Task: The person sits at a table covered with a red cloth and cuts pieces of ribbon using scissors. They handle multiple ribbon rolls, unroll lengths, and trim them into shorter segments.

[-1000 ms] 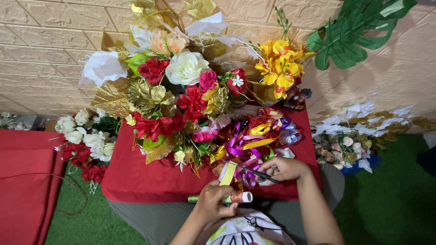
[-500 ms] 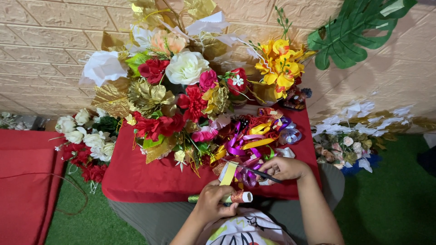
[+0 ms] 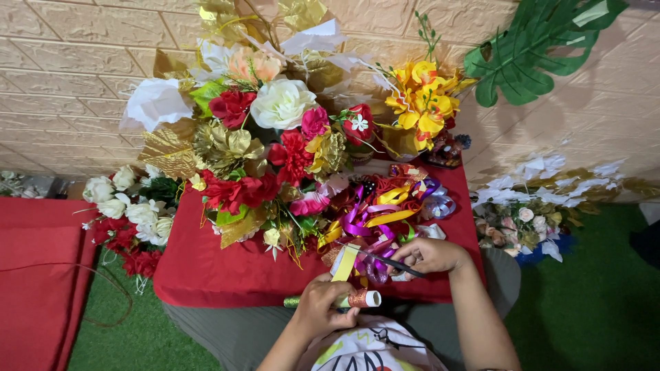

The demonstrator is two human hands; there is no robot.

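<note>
Left hand [image 3: 322,308]: fingers curled around a glittery ribbon roll [image 3: 357,299] lying sideways, its white core end poking out past the fingertips toward the right hand and its green end showing on the far side of the knuckles. Right hand [image 3: 430,254]: fingers pinched narrow on dark scissors [image 3: 381,260], blades running from the fingertips toward a yellow ribbon strip [image 3: 344,263] that stands just above the left fingers. Just beyond both sets of fingertips lies a heap of coloured ribbons [image 3: 385,209] on the red tablecloth [image 3: 213,271], with the artificial flower bouquet [image 3: 268,137] farther out.
</note>
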